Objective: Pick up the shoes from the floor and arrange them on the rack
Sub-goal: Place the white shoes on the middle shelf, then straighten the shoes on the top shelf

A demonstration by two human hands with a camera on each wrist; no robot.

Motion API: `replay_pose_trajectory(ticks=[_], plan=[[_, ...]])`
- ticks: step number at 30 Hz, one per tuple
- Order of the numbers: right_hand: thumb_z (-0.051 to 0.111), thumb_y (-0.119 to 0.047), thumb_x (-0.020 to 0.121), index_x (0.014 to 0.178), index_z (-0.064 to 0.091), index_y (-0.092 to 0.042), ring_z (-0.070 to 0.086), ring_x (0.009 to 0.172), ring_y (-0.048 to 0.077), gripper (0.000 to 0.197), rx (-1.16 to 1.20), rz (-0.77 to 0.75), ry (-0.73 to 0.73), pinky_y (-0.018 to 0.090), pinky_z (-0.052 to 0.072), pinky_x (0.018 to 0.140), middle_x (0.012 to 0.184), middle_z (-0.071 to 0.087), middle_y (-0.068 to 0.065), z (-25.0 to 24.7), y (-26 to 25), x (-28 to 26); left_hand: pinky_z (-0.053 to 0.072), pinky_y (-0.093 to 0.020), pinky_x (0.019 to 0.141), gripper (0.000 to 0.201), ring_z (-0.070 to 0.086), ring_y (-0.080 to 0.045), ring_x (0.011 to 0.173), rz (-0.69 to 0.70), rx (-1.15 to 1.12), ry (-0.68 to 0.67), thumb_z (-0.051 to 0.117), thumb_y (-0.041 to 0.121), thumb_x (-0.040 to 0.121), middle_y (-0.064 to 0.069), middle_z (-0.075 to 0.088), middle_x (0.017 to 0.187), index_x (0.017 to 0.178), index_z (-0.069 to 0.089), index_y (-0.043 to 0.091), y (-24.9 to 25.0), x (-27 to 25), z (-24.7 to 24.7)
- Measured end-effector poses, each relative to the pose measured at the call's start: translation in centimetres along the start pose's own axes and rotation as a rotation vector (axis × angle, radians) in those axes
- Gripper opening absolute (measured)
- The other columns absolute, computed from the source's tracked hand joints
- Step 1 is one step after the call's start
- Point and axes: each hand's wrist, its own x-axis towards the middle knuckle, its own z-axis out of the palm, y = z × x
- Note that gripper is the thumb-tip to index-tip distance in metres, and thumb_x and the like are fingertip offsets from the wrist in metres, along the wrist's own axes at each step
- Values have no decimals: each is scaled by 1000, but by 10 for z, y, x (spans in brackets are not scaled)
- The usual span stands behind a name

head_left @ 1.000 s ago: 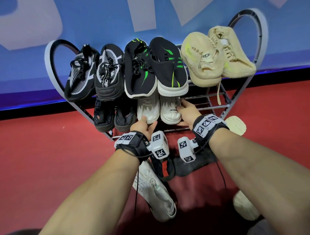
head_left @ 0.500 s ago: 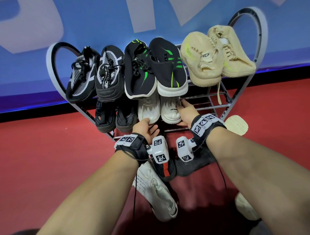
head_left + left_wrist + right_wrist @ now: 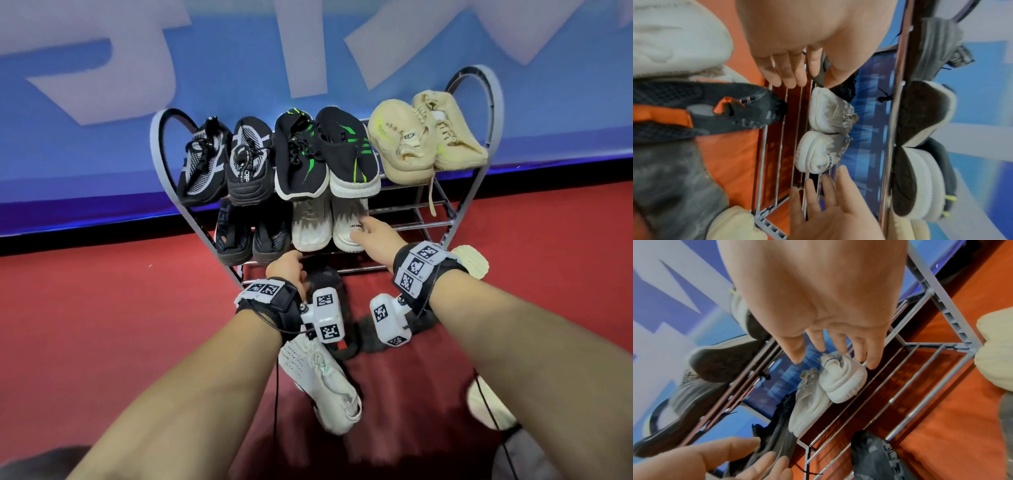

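The rack point(image 3: 459, 219) carries shoes on two tiers. On the top tier, left to right: a black and white mesh pair point(image 3: 226, 161), a black pair with green stripes point(image 3: 325, 154) and a beige pair point(image 3: 428, 133). On the lower tier a dark pair point(image 3: 250, 236) sits beside a white pair point(image 3: 329, 222), whose right shoe bears print too small to read. The left hand point(image 3: 287, 269) hangs relaxed just before the lower tier, holding nothing; the right hand point(image 3: 371, 234), fingers straight, reaches beside the white pair. A white shoe point(image 3: 318, 383), a dark shoe point(image 3: 705, 110) and cream ones lie on the red floor point(image 3: 102, 325).
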Motion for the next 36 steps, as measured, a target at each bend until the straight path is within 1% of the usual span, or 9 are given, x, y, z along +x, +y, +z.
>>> replay_pose_trajectory(ticks=[2, 5, 9, 13, 19, 23, 28, 31, 36], plan=[[58, -19, 95, 147, 39, -8, 51, 125, 26, 57, -41, 1, -55, 34, 38, 105, 140, 50, 10, 0, -11, -15, 33, -23, 46, 16, 39, -16, 54, 53, 47, -35, 56, 10, 88, -3, 46, 69, 74, 50, 13, 6, -13, -11], [57, -16, 94, 150, 34, -17, 60, 90, 26, 60, 16, -4, -113, 38, 52, 80, 115, 56, 10, 3, -35, -39, 43, -27, 54, 18, 47, -17, 59, 129, 176, -159, 52, 14, 93, -3, 50, 74, 76, 51, 17, 19, -32, -23], [56, -11, 92, 147, 39, -16, 55, 72, 21, 58, 55, -87, -100, 33, 47, 59, 98, 57, 11, 5, -75, -56, 49, -27, 60, 15, 55, -22, 66, 276, 259, -178, 55, 14, 91, -5, 55, 80, 77, 54, 21, 52, -59, -42], [55, -7, 93, 144, 40, -12, 53, 64, 19, 53, 35, -182, -102, 28, 41, 51, 98, 52, 11, 6, -111, -73, 30, -24, 48, 19, 38, -24, 61, 504, 332, -114, 60, 6, 79, -9, 42, 63, 63, 52, 14, 84, -86, -58], [58, -10, 92, 143, 42, -13, 59, 71, 22, 53, -84, -281, -103, 28, 48, 61, 93, 55, 1, 6, -166, -83, 32, -20, 48, 4, 46, -20, 56, 618, 410, -45, 62, 9, 81, -5, 53, 64, 79, 65, 11, 142, -111, -89], [60, -12, 89, 141, 46, -16, 60, 74, 21, 54, -182, -338, -77, 29, 47, 63, 87, 53, -6, 12, -190, -80, 39, -22, 54, 11, 49, -18, 56, 682, 491, 10, 63, 9, 83, -5, 57, 69, 74, 61, 15, 164, -105, -109], [61, -15, 89, 140, 47, -16, 64, 85, 27, 53, -189, -352, -56, 43, 53, 80, 100, 60, 5, 27, -197, -64, 41, -28, 67, 7, 47, -16, 59, 611, 420, 40, 62, 5, 83, -3, 56, 69, 80, 66, 11, 165, -77, -123], [61, -17, 89, 138, 51, -20, 61, 105, 24, 50, -235, -344, -2, 35, 48, 93, 113, 60, 3, 32, -190, -50, 38, -27, 56, 10, 44, -19, 57, 561, 405, 25, 60, 5, 84, -7, 52, 70, 80, 63, 14, 166, -60, -124], [58, -11, 89, 134, 55, -19, 56, 114, 23, 46, -155, -309, 98, 23, 37, 86, 113, 57, 0, 46, -177, -21, 34, -24, 50, 24, 36, -17, 49, 456, 307, 17, 55, 10, 88, -3, 43, 67, 111, 60, 14, 172, -38, -123]])
